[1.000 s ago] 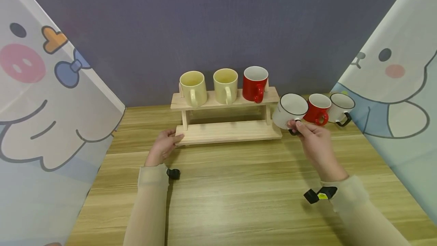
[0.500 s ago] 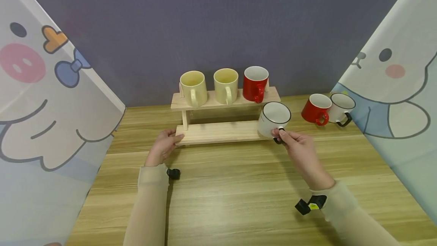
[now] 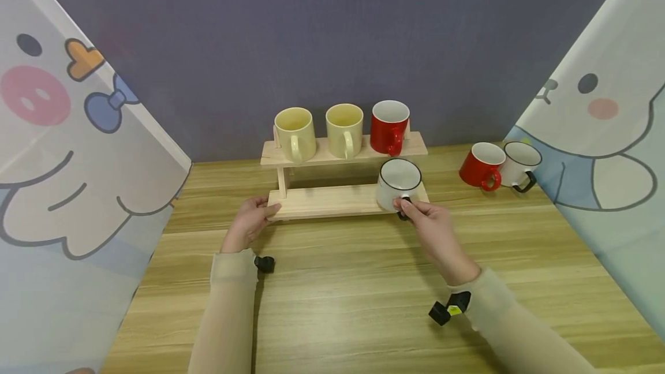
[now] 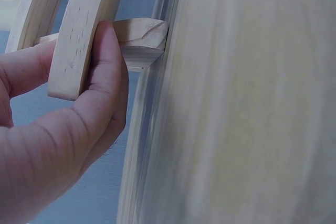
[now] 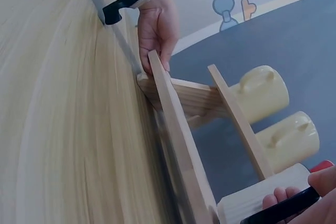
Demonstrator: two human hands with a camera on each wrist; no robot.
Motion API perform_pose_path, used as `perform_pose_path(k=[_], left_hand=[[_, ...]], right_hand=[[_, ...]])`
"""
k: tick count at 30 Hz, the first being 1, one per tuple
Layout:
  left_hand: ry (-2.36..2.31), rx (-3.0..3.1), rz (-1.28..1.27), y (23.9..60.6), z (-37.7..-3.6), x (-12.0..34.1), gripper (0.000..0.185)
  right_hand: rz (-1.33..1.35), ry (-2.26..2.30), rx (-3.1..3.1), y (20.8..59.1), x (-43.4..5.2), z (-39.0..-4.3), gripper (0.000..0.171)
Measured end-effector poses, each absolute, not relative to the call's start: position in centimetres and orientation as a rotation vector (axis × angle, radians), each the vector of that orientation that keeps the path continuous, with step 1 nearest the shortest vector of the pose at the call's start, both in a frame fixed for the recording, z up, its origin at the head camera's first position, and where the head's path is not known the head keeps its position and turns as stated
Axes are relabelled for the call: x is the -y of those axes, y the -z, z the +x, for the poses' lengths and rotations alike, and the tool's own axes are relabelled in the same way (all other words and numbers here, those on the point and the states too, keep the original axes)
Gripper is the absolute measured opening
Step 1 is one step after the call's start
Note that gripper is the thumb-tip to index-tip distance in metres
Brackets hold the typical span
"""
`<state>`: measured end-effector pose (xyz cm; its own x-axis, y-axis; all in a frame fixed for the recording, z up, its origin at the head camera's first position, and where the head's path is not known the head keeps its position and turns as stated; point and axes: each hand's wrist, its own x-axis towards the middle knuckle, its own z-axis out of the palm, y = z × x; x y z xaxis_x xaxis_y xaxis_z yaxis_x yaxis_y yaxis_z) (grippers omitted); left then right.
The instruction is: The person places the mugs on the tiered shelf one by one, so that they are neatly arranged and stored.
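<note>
A two-tier wooden rack point(image 3: 332, 201) stands mid-table. Its top shelf carries two cream mugs point(image 3: 294, 127) point(image 3: 343, 123) and a red mug point(image 3: 389, 120). My right hand point(image 3: 407, 206) pinches the black handle of a white mug with a black rim point(image 3: 398, 182), which is at the right end of the lower shelf. My left hand point(image 3: 262, 211) grips the left end of the lower shelf. In the left wrist view my thumb point(image 4: 102, 93) lies over the board's edge point(image 4: 79, 35). In the right wrist view the black handle point(image 5: 281, 209) shows beside my fingers point(image 5: 273, 201).
A second red mug point(image 3: 481, 166) and another white mug with a black handle point(image 3: 519, 163) stand on the table point(image 3: 353, 293) at the right. Cartoon-printed panels point(image 3: 78, 160) close in both sides, with a grey wall behind.
My right hand has carried the white mug leftward from beside the mugs on the right to the right end of the lower shelf. The left hand stays on the rack.
</note>
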<state>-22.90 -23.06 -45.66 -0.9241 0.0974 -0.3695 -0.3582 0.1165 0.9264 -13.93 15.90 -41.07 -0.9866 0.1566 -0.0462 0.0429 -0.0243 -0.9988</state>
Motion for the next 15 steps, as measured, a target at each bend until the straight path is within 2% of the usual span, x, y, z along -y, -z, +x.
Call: perform_pose_path(k=[15], left_hand=[[-1.867,-2.073,-0.252,45.85,-22.98,23.04,0.082]], right_hand=[[-0.209,-2.132,2.212,42.05,-15.19,-14.95,0.030]])
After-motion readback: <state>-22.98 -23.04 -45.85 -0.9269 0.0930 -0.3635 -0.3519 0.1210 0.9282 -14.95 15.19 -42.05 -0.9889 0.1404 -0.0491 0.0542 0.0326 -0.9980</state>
